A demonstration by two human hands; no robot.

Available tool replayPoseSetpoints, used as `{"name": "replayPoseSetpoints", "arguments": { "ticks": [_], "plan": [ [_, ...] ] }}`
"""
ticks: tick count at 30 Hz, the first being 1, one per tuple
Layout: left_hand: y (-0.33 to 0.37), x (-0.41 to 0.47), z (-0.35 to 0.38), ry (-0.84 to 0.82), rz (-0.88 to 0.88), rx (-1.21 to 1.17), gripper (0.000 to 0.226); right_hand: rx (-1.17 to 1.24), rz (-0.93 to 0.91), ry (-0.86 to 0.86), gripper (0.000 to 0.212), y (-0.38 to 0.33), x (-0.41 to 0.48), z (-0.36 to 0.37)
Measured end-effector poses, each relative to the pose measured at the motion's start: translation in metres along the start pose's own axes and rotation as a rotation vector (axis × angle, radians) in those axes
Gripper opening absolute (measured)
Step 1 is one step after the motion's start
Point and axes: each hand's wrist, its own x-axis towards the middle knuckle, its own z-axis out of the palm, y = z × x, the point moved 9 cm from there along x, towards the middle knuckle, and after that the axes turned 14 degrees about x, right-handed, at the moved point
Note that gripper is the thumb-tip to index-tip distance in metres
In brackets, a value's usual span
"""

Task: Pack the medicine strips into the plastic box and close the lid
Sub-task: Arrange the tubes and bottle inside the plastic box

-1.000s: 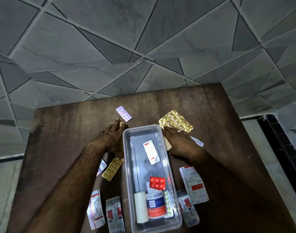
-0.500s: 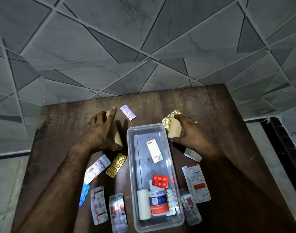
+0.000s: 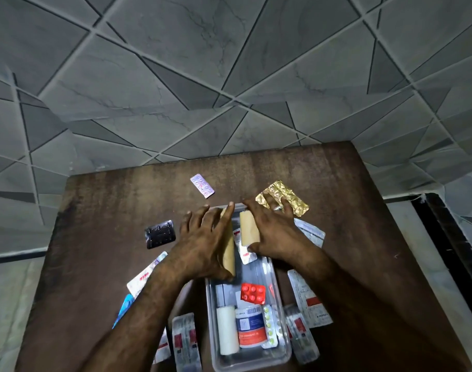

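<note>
Both hands are over the 12 o'clock end of the clear rectangular plastic box (image 3: 209, 318), which sits on the brown wooden table (image 3: 100, 210).

- Left hand (image 3: 200, 245): fingers nearly straight, with a long tan paper-backed strip (image 3: 228, 251) clamped along the index edge. The thumb is hidden, so pinch depth is unclear.
- Right hand (image 3: 276, 234): fingers splayed, pinching a short tan strip (image 3: 248, 229) between thumb and index.
- Neither tan strip is released yet. Both hang just above a white strip with red marks (image 3: 246, 255) lying in the box.
- Already in the box toward 6 o'clock: red blister pack (image 3: 253, 293), white bottle with blue-orange label (image 3: 249, 330), white roll (image 3: 226, 328).
- Loose on the table:
  - crumpled gold foil strip (image 3: 276, 187) at 1 o'clock, under the right fingertips
  - lilac blister strip (image 3: 202, 186) at 11
  - black strip (image 3: 160, 234) at 9
  - silver-and-red strips (image 3: 186, 342) at 7
  - white-and-red sachets (image 3: 310, 304) at 4
- No lid can be picked out.

Risks, as a judgement:
- The long strip is angled across the left wall. Released like that, it could bridge the rim or slide out at 9 o'clock.
- The hands are almost touching, so a simultaneous drop could knock the strips together and leave one propped up.
- The bottle and roll already take up height at 6 o'clock. Loosely stacked strips could stop the lid seating.
- The splayed right fingers could drag the gold foil strip off the 1 o'clock area.
</note>
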Motion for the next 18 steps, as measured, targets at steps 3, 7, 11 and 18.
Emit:
{"name": "replayPoseSetpoints", "arguments": {
  "ticks": [3,7,11,18],
  "plan": [
    [0.0,0.005,0.011,-0.039,-0.012,0.026,0.151,-0.055,-0.024,-0.025,0.1,0.001,0.003,0.011],
    [0.003,0.013,0.02,-0.069,-0.004,0.051,0.152,-0.091,-0.012,-0.074,0.097,0.002,0.008,0.024],
    [0.007,0.018,0.026,-0.079,0.012,0.092,0.148,-0.124,-0.003,-0.101,0.099,0.003,0.01,0.03],
    [-0.003,0.006,0.017,-0.012,-0.062,-0.081,0.14,0.146,0.006,0.018,0.085,0.008,-0.001,0.008]
  ]
}}
